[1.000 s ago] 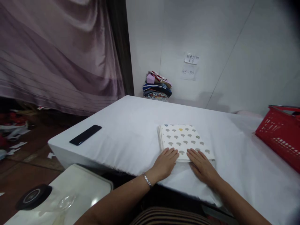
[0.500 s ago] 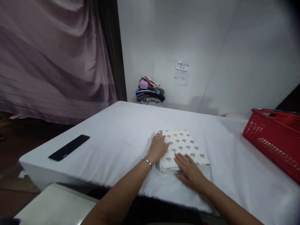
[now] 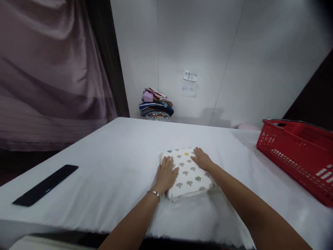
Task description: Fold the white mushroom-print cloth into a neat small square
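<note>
A folded white cloth [image 3: 186, 173] printed with grey mushrooms, plus a few coloured ones, lies on the white-covered table [image 3: 117, 156]. My left hand [image 3: 165, 175] rests flat on its left side, fingers spread; a silver bracelet circles that wrist. On the cloth's far right corner lies my right hand [image 3: 203, 159], fingers stretched out and pressing lightly on the fabric. Neither hand grips anything. The underside of the cloth is hidden.
A red plastic basket [image 3: 296, 152] stands at the table's right side. To the left lies a flat black slab [image 3: 45, 185]. Behind the far edge rises a pile of folded fabrics [image 3: 156, 106] by the wall, near paper notes [image 3: 189, 88]. A pinkish curtain [image 3: 52, 69] hangs at left.
My right hand has slid from the cloth's near edge to its far right corner. My left hand stays on the left side. The view has shifted somewhat to the right.
</note>
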`<move>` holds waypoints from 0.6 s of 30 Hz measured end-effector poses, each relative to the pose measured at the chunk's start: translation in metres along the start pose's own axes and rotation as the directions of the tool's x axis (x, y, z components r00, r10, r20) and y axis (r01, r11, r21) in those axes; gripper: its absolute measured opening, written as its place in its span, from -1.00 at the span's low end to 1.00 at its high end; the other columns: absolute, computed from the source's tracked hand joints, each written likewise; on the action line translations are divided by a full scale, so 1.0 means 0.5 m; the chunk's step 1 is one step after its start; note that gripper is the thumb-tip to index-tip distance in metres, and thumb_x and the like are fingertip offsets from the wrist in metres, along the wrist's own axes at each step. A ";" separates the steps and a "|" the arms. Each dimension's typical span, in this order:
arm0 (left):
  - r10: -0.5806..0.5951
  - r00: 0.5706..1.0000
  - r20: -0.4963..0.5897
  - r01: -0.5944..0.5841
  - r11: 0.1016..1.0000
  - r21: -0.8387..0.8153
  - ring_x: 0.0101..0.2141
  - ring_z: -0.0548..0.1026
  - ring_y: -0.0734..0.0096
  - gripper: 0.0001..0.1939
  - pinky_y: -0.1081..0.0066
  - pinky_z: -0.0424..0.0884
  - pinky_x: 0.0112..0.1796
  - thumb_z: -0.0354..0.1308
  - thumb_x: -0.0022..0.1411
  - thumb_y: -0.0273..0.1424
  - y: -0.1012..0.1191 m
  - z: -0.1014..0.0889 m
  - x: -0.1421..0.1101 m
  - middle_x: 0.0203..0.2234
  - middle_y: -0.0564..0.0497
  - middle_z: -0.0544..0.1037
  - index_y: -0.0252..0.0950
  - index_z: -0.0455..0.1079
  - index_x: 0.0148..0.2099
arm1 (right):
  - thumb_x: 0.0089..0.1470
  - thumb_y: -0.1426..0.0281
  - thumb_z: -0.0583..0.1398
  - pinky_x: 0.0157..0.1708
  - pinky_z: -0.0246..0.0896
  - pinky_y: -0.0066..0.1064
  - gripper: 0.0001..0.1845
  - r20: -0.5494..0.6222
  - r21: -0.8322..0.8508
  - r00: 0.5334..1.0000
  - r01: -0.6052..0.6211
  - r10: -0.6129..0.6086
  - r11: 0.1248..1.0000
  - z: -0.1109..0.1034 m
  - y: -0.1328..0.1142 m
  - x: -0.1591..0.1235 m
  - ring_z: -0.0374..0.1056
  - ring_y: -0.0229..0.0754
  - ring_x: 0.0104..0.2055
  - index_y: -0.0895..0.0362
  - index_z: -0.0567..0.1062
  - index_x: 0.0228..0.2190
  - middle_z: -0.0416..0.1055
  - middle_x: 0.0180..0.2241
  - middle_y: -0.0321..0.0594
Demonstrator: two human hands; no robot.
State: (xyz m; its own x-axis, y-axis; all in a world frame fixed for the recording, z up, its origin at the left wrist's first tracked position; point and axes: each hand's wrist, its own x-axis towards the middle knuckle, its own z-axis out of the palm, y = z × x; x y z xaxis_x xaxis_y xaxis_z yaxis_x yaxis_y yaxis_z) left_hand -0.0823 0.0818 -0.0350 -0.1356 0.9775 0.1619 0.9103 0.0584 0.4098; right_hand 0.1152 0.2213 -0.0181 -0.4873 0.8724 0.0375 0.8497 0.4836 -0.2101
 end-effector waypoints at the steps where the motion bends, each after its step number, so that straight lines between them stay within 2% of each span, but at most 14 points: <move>1: 0.004 1.000 -0.007 -0.004 1.000 -0.018 0.26 -0.14 0.18 -0.42 0.14 -0.02 0.15 -0.16 0.27 -0.15 -0.001 0.002 -0.002 0.26 -0.12 0.00 -0.33 0.09 0.24 | 0.18 0.09 -0.08 0.18 -0.19 -0.12 -0.33 0.004 -0.011 1.000 -0.006 0.006 1.000 0.013 0.008 0.005 -0.30 -0.01 0.31 0.20 0.05 0.20 -0.17 0.28 -0.02; 4: 0.014 0.999 -0.039 -0.018 0.995 -0.102 0.25 -0.10 0.19 -0.47 0.15 -0.01 0.16 -0.14 0.28 -0.18 -0.007 0.008 -0.002 0.25 -0.11 0.05 -0.31 0.14 0.21 | 0.19 0.08 -0.11 0.16 -0.15 -0.13 -0.34 -0.018 -0.035 1.000 0.013 -0.014 0.999 0.040 0.026 0.003 -0.30 -0.02 0.31 0.19 0.05 0.20 -0.16 0.28 -0.03; 6: 0.000 0.994 -0.108 -0.020 0.983 -0.180 0.23 -0.01 0.24 -0.54 0.21 0.02 0.16 -0.14 0.29 -0.25 -0.014 0.004 0.005 0.21 -0.09 0.15 -0.30 0.21 0.16 | 0.19 0.09 -0.11 0.15 -0.13 -0.14 -0.35 -0.040 -0.045 0.999 0.032 -0.034 0.998 0.047 0.031 0.000 -0.28 -0.02 0.31 0.19 0.07 0.20 -0.14 0.28 -0.03; 8: -0.085 0.972 -0.218 0.025 0.964 -0.265 0.16 0.16 0.30 -0.61 0.29 0.09 0.12 -0.13 0.28 -0.32 -0.025 -0.008 0.021 0.12 -0.09 0.30 -0.30 0.29 0.09 | 0.19 0.09 -0.12 0.15 -0.11 -0.14 -0.36 -0.057 -0.048 0.998 0.038 -0.041 0.998 0.050 0.033 0.000 -0.26 -0.01 0.30 0.18 0.08 0.19 -0.12 0.27 -0.04; 10: -0.241 0.930 -0.277 0.135 0.926 -0.352 0.01 0.34 0.33 -0.67 0.35 0.22 0.02 -0.08 0.24 -0.35 -0.037 -0.028 0.043 -0.03 -0.09 0.44 -0.31 0.35 0.00 | 0.19 0.08 -0.12 0.15 -0.11 -0.14 -0.36 -0.067 -0.043 0.997 0.032 -0.035 0.999 0.050 0.033 0.001 -0.25 -0.01 0.30 0.17 0.09 0.18 -0.12 0.27 -0.05; 13: -0.414 0.891 -0.184 0.311 0.855 -0.416 -0.21 0.46 0.33 -0.78 0.39 0.32 -0.19 0.02 0.18 -0.31 -0.055 -0.054 0.072 -0.23 -0.06 0.53 -0.29 0.42 -0.21 | 0.19 0.08 -0.12 0.14 -0.10 -0.13 -0.35 -0.070 -0.031 0.997 0.027 -0.029 0.999 0.050 0.032 0.002 -0.24 -0.01 0.30 0.18 0.09 0.18 -0.12 0.27 -0.04; 15: -0.456 0.883 -0.110 0.379 0.832 -0.404 -0.27 0.47 0.33 -0.81 0.41 0.30 -0.27 0.06 0.15 -0.28 -0.062 -0.060 0.083 -0.31 -0.03 0.55 -0.28 0.41 -0.32 | 0.19 0.08 -0.12 0.14 -0.10 -0.13 -0.35 -0.068 -0.026 0.997 0.030 -0.032 0.999 0.051 0.032 0.001 -0.26 -0.01 0.30 0.19 0.09 0.18 -0.11 0.27 -0.03; 18: -0.486 0.872 -0.054 0.433 0.819 -0.375 -0.29 0.47 0.32 -0.78 0.43 0.27 -0.33 0.09 0.12 -0.22 -0.065 -0.052 0.088 -0.34 -0.03 0.55 -0.27 0.39 -0.36 | 0.19 0.08 -0.12 0.14 -0.09 -0.12 -0.35 -0.075 -0.021 0.997 0.027 -0.029 0.999 0.052 0.032 0.000 -0.25 -0.01 0.30 0.18 0.09 0.19 -0.10 0.27 -0.04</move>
State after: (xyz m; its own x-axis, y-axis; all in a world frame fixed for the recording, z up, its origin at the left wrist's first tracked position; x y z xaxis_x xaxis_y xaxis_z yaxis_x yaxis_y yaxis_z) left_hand -0.1282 0.1178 -0.0177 -0.5817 0.8134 -0.0096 0.5402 0.3951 0.7430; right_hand 0.1236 0.2273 -0.0468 -0.4952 0.8609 0.1166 0.8402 0.5087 -0.1881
